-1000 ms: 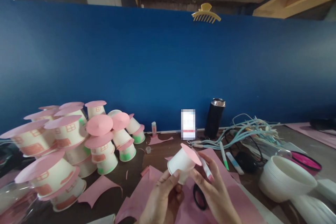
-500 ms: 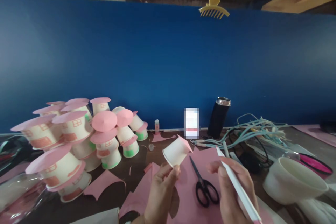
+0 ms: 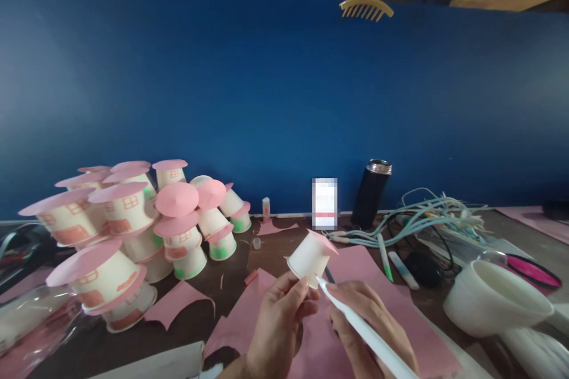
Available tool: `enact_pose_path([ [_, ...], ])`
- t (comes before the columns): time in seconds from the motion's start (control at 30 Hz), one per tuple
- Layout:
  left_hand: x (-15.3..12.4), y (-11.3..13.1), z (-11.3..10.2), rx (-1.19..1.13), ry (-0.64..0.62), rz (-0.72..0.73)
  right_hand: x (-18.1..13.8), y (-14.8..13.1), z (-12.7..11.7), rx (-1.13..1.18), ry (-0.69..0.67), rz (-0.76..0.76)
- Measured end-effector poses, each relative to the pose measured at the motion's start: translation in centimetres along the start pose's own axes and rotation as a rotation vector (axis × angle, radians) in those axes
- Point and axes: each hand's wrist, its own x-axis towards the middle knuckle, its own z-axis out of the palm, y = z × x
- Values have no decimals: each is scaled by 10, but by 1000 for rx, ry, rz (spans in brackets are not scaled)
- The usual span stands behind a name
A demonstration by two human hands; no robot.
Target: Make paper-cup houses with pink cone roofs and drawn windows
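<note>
Between the thumb and fingers of my left hand is an upturned white paper cup, tilted, with a pink paper roof on its base. My right hand grips a white marker. The marker's tip touches or nearly touches the cup near its rim, where a small reddish mark shows. Under both hands lies a sheet of pink paper. The scissors on it are mostly hidden behind my right hand.
Stacked paper-cup houses with pink roofs fill the left. Pink scraps and a glue stick lie nearer the middle. On the right are a black bottle, cables, a green marker and a white cup.
My right hand has moved left, bringing the marker to the cup and covering the scissors. My left hand has shifted the cup slightly right.
</note>
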Motion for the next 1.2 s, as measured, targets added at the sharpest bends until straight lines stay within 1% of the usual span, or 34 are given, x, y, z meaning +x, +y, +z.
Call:
enact_pose_path([
  [0.13,-5,1,6,-155,-52,-51,0,-3,6,-32,35,50],
  [0.2,-7,3,10,-245,-55,-84,-1,-3,8,-42,49,81],
  [0.3,-9,5,13,-354,7,-147,-2,-1,8,-47,96,102],
  [0.37,-9,5,14,-389,69,-179,-3,1,6,-62,81,68],
  [0.47,-9,5,15,-400,151,-213,-3,5,2,-124,44,7],
  [0.53,-9,5,15,-406,189,-228,-3,6,1,-167,51,6],
  [0.77,-11,3,19,-460,229,-239,-5,5,2,-218,41,32],
  [0.97,-12,3,21,-493,289,-237,-3,4,-1,-284,32,17],
  [1.07,-12,2,21,-481,277,-209,-1,4,-2,-297,23,10],
  [1.2,-12,0,20,-449,210,-183,0,5,0,-310,4,-10],
])
